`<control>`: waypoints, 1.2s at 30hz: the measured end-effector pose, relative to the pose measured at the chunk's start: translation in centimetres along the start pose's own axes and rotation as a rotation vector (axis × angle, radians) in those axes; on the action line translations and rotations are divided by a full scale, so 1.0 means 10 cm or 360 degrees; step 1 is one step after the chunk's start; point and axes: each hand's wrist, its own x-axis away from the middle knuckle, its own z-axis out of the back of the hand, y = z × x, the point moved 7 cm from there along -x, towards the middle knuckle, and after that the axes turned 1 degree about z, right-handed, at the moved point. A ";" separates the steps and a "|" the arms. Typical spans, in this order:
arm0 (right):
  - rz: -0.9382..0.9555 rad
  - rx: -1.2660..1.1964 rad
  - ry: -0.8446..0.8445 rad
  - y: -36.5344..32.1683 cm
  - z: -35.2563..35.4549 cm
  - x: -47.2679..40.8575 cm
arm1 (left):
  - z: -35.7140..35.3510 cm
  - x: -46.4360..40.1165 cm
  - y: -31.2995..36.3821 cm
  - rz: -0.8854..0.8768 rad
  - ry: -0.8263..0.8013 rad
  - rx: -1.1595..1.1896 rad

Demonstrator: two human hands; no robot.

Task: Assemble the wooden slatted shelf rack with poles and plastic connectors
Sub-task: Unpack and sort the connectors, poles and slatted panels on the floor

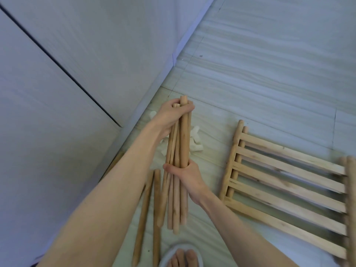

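Above the floor [269,74], a bundle of poles [178,160] is gripped by both hands, the left hand [171,114] near its top, the right hand [185,174] at mid-length. Light, stiff and smooth, the poles could slide apart; a firm mid-length hold seems wise.

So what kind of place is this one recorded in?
Probably a room indoors, in a corner by the wall. The pale striped floor meets a plain wall at a baseboard, and the person works on the floor: slatted shelves, loose poles and white connectors lie on it.
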 end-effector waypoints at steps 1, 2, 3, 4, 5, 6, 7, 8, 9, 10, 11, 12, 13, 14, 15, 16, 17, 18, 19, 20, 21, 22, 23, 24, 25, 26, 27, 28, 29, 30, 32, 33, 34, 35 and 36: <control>-0.0030 -0.0003 -0.0004 0.05 -0.01 0.02 | 0.01 0.02 -0.07 0.0013 -0.0016 0.0022; -0.0058 -0.0013 -0.0003 0.10 -0.01 0.04 | 0.02 0.04 -0.13 0.0012 -0.0028 0.0032; -0.0089 -0.0040 -0.0001 0.16 -0.02 0.06 | 0.04 0.07 -0.19 0.0008 -0.0037 0.0046; -0.0123 -0.0087 0.0000 0.21 -0.03 0.08 | 0.05 0.10 -0.27 0.0009 -0.0058 0.0088; -0.0156 -0.0146 -0.0002 0.26 -0.05 0.11 | 0.06 0.14 -0.35 0.0017 -0.0082 0.0147; -0.0186 -0.0191 -0.0002 0.30 -0.06 0.13 | 0.08 0.18 -0.45 0.0032 -0.0088 0.0200; -0.0209 -0.0210 0.0002 0.34 -0.07 0.15 | 0.14 0.25 -0.57 0.0034 -0.0053 0.0202; -0.0228 -0.0212 0.0007 0.36 -0.06 0.17 | 0.23 0.34 -0.70 0.0009 0.0044 0.0112; -0.0246 -0.0205 0.0013 0.40 -0.05 0.19 | 0.36 0.47 -0.85 -0.0041 0.0192 -0.0070; -0.0268 -0.0189 0.0024 0.43 -0.03 0.20 | 0.51 0.64 -1.02 -0.0092 0.0344 -0.0308; -0.0297 -0.0169 0.0041 0.48 -0.01 0.23 | 0.64 0.82 -1.24 -0.0107 0.0467 -0.0589; -0.0333 -0.0153 0.0065 0.54 0.01 0.26 | 0.76 1.02 -1.48 -0.0057 0.0545 -0.0907; -0.0374 -0.0153 0.0094 0.60 0.02 0.29 | 0.84 1.23 -1.74 0.0046 0.0568 -0.1229; -0.0416 -0.0172 0.0124 0.67 0.03 0.34 | 0.87 1.42 -1.98 0.0163 0.0529 -0.1507; -0.0452 -0.0209 0.0150 0.73 0.03 0.38 | 0.86 1.57 -2.19 0.0260 0.0438 -0.1706; -0.0479 -0.0249 0.0171 0.78 0.03 0.42 | 0.82 1.67 -2.36 0.0321 0.0323 -0.1831; -0.0498 -0.0285 0.0187 0.83 0.02 0.45 | 0.76 1.71 -2.48 0.0356 0.0215 -0.1924; -0.0512 -0.0310 0.0201 0.86 0.02 0.49 | 0.71 1.71 -2.55 0.0367 0.0136 -0.2007; -0.0522 -0.0324 0.0211 0.89 0.02 0.52 | 0.68 1.68 -2.59 0.0364 0.0085 -0.2075; -0.0529 -0.0326 0.0213 0.92 0.01 0.55 | 0.66 1.64 -2.59 0.0345 0.0060 -0.2113; -0.0535 -0.0322 0.0213 0.95 -0.01 0.58 | 0.66 1.59 -2.58 0.0309 0.0056 -0.2137; -0.0544 -0.0307 0.0218 0.98 -0.03 0.61 | 0.68 1.57 -2.56 0.0265 0.0059 -0.2164; -0.0557 -0.0282 0.0234 1.02 -0.05 0.64 | 0.74 1.57 -2.55 0.0218 0.0068 -0.2196; -0.0576 -0.0250 0.0257 1.05 -0.08 0.66 | 0.83 1.59 -2.56 0.0172 0.0076 -0.2234; -0.0595 -0.0212 0.0281 1.10 -0.11 0.68 | 0.95 1.61 -2.57 0.0138 0.0075 -0.2277; -0.0611 -0.0166 0.0299 1.15 -0.15 0.68 | 1.06 1.64 -2.59 0.0120 0.0068 -0.2318; -0.0624 -0.0118 0.0310 1.20 -0.19 0.68 | 1.17 1.66 -2.62 0.0112 0.0060 -0.2345; -0.0639 -0.0071 0.0317 1.26 -0.23 0.67 | 1.27 1.68 -2.64 0.0112 0.0062 -0.2349; -0.0655 -0.0034 0.0325 1.33 -0.28 0.66 | 1.35 1.69 -2.66 0.0125 0.0082 -0.2324; -0.0667 -0.0006 0.0330 1.38 -0.33 0.66 | 1.42 1.70 -2.66 0.0150 0.0115 -0.2274; -0.0689 0.0027 0.0332 1.49 -0.41 0.66 | 1.49 1.72 -2.68 0.0225 0.0174 -0.2166; -0.0706 0.0028 0.0328 1.54 -0.45 0.67 | 1.51 1.72 -2.70 0.0257 0.0190 -0.2132; -0.0725 0.0014 0.0330 1.58 -0.48 0.67 | 1.52 1.72 -2.72 0.0278 0.0200 -0.2109; -0.0742 -0.0024 0.0340 1.60 -0.50 0.68 | 1.53 1.71 -2.73 0.0292 0.0213 -0.2086; -0.0759 -0.0081 0.0354 1.62 -0.51 0.68 | 1.54 1.70 -2.74 0.0307 0.0230 -0.2061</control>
